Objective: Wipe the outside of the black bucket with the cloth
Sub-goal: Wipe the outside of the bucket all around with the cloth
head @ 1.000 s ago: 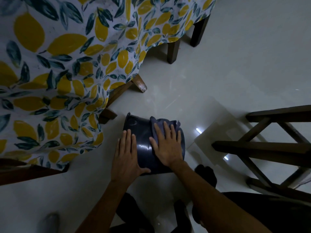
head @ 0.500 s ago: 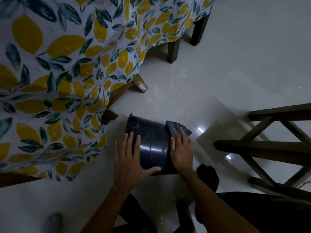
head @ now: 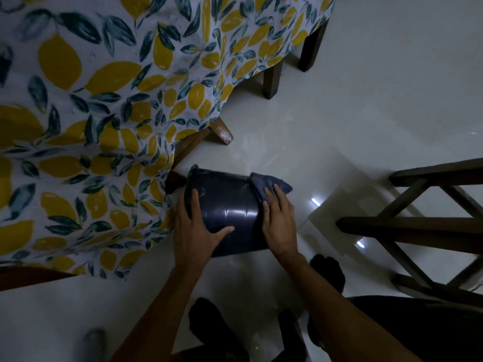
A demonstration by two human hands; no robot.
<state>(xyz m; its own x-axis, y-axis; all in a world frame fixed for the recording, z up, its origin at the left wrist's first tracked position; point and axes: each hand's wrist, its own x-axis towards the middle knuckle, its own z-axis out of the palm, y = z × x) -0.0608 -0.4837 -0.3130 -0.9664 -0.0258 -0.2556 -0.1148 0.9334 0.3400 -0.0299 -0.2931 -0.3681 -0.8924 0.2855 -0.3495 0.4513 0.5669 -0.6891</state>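
The black bucket (head: 230, 205) lies on its side on the pale tiled floor, its rim pointing toward the table. My left hand (head: 194, 228) rests flat on the bucket's left flank, thumb across the top, steadying it. A dark grey-blue cloth (head: 266, 185) is draped over the bucket's right flank. My right hand (head: 278, 220) presses flat on the cloth, fingers stretched toward the far end. Part of the cloth sticks out beyond the fingertips.
A table under a lemon-print cloth (head: 104, 126) hangs close on the left, with wooden legs (head: 271, 79) behind the bucket. A dark wooden chair frame (head: 423, 226) stands at the right. My dark-clad legs (head: 326, 273) are just below the bucket.
My right hand has slid the cloth from the bucket's top over to its right flank. My left hand has shifted further up along the left flank.
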